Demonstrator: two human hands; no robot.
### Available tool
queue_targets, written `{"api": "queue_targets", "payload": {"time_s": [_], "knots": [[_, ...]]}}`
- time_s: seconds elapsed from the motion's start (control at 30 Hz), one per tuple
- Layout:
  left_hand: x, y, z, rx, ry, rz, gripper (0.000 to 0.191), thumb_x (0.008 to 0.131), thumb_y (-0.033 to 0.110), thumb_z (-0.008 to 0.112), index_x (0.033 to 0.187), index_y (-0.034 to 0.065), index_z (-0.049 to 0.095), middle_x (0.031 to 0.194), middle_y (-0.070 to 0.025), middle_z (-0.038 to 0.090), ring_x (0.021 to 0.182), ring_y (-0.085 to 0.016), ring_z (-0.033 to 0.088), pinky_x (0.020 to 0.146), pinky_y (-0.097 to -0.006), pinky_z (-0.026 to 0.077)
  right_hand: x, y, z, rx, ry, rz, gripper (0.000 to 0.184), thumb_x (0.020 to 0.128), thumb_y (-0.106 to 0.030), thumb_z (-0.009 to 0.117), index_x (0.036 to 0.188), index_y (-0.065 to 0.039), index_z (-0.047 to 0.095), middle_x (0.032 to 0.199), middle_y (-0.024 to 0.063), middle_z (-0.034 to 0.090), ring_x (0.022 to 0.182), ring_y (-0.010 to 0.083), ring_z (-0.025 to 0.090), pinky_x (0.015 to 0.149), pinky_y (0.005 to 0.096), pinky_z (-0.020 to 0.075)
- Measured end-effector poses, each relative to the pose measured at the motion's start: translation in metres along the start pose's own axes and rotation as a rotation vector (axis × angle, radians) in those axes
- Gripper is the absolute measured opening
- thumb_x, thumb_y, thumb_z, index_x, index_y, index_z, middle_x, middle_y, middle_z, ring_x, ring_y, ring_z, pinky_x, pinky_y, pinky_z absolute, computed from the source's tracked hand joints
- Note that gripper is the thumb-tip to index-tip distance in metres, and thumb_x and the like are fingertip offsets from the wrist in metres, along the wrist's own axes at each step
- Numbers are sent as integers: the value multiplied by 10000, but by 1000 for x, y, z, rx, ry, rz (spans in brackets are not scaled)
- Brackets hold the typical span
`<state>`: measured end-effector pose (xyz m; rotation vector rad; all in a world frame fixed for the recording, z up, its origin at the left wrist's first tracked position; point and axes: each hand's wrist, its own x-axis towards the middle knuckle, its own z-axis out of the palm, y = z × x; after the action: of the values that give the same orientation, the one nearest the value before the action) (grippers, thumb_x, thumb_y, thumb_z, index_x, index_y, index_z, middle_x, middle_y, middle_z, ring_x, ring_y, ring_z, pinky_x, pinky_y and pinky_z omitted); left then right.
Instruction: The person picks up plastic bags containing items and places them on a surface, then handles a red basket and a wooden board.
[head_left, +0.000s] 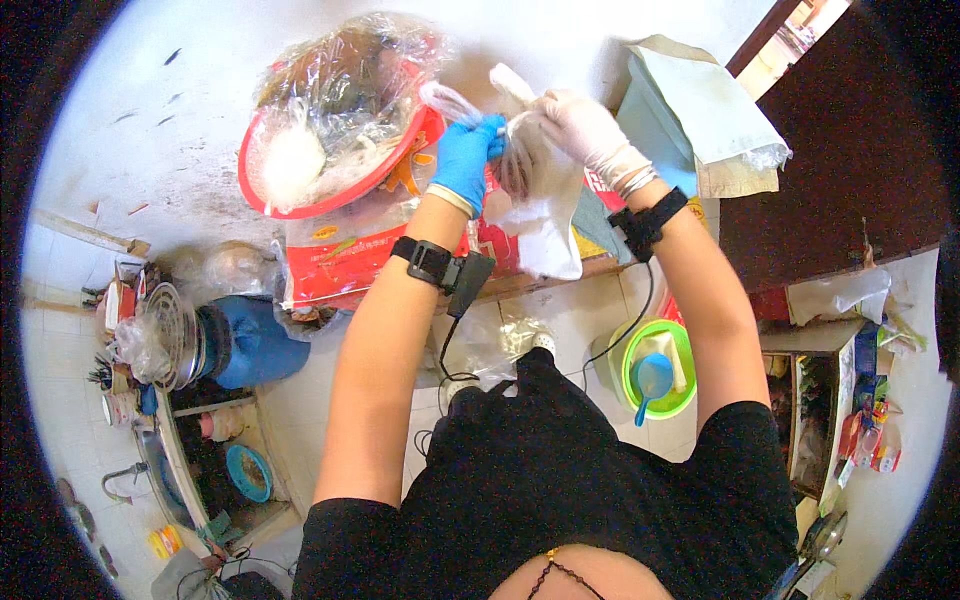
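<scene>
My left hand (466, 159), in a blue glove, grips the gathered top of a translucent plastic bag (521, 161). Just to its right, my right hand (581, 129) wears a whitish glove and pinches another part of the same gathered plastic. Twisted ends of film stick up above both hands. The bag hangs between them with something brownish inside that I cannot make out. White sheeting (551, 244) shows below it. To the left of my hands, a red-rimmed basin (337, 206) holds crumpled clear plastic and something white, and it rests on a red printed sack (334, 259).
A blue-grey container (652, 105) with a pale sheet (709, 105) over it stands at upper right. On the tiled floor are a green-rimmed bucket (679, 405) with a blue scoop (652, 379) and a blue barrel (259, 341). Cables hang from both wrist straps.
</scene>
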<state>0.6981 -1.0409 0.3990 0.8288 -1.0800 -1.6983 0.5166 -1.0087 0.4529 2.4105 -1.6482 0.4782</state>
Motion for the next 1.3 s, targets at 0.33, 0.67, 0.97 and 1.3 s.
{"api": "queue_targets", "payload": {"time_s": [0.33, 0.67, 0.97, 1.3], "knots": [[-28, 88, 16, 249, 56, 281, 196, 842, 174, 615, 933, 2, 638, 848, -60, 638, 727, -132, 603, 681, -258, 499, 38, 26, 10, 402, -1, -50, 328, 847, -246, 604, 1142, -103, 604, 1203, 124, 532, 1041, 239, 551, 914, 298, 427], [-62, 65, -67, 637, 236, 148, 192, 814, 197, 651, 817, 5, 668, 744, -48, 650, 644, -110, 580, 628, -251, 458, 32, -46, -39, 320, -481, 33, 307, 766, -333, 644, 889, -55, 683, 1155, 128, 579, 907, 202, 606, 844, 303, 446], [-90, 58, -97, 589, 161, 151, 189, 809, 189, 662, 889, 20, 682, 784, -8, 643, 705, -76, 550, 678, -220, 445, 9, -119, 27, 2218, -373, 466, 592, 854, -395, 554, 1315, -55, 402, 1165, 112, 573, 1055, 215, 538, 950, 334, 389], [-107, 68, -92, 471, -115, 338, 335, 788, 194, 691, 1057, 8, 621, 985, -42, 648, 879, -116, 591, 824, -247, 462, -13, -165, 11, 706, -120, -92, 313, 905, -251, 482, 1130, -54, 574, 864, 123, 628, 846, 245, 593, 762, 340, 462]]}}
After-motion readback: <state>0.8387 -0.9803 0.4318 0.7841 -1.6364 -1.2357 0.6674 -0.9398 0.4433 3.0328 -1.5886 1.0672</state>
